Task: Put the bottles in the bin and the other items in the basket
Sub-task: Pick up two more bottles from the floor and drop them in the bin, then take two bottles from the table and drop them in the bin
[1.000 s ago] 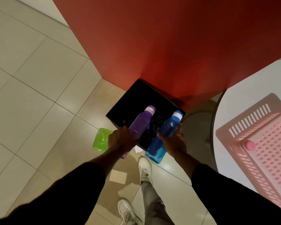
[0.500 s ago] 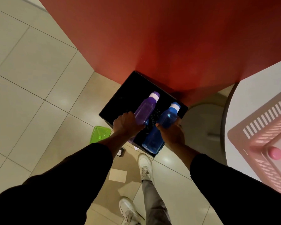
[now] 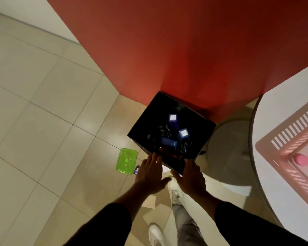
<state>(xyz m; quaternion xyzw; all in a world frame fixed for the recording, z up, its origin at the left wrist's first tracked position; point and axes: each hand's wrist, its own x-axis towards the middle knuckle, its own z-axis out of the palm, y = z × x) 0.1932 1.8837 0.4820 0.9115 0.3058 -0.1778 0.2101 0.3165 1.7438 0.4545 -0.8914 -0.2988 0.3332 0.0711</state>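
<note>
A black square bin [image 3: 144, 119] stands on the floor against the red wall. Inside it the purple bottle [image 3: 172, 121] and the blue bottle [image 3: 182, 134] stand among dark contents, their pale caps up. My left hand [image 3: 148, 172] hovers at the bin's near rim, fingers spread, holding nothing. My right hand [image 3: 191, 176] is beside it at the near corner, also empty with fingers apart. The pink slotted basket [image 3: 281, 139] rests on the white round table at the right, with a pink round item [image 3: 300, 159] inside.
A green translucent lid [image 3: 126, 161] lies on the tiled floor left of the bin, a small dark item [image 3: 136, 169] beside it. Paper pieces [image 3: 149, 201] lie near my white shoes [image 3: 175, 192]. The white table [image 3: 277, 110] edge curves at right.
Both hands let go of the bottles, which dropped into the bin. My hands drew back to the bin's near rim and opened.
</note>
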